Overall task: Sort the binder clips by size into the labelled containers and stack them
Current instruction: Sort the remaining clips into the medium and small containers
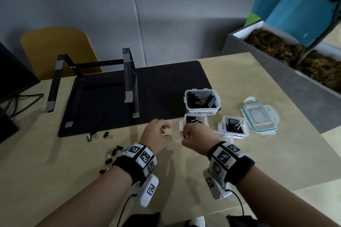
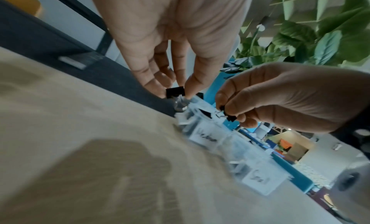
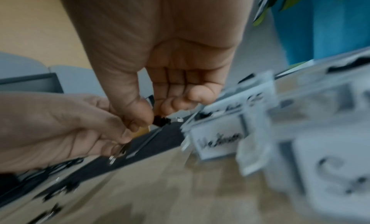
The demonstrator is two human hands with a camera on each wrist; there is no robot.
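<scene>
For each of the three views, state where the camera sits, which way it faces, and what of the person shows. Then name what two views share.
Head: worn high, facing down and forward at the table; both forearms show.
Left wrist: under the left hand, facing along its fingers pinching a binder clip.
Right wrist: under the right hand, facing its fingers pinching a small clip.
Both wrist views share the two hands and a labelled container.

Right wrist view motion-blurred: container labels beside right hand unreadable. Head view: right hand hides front container; medium label just beyond cut off.
</scene>
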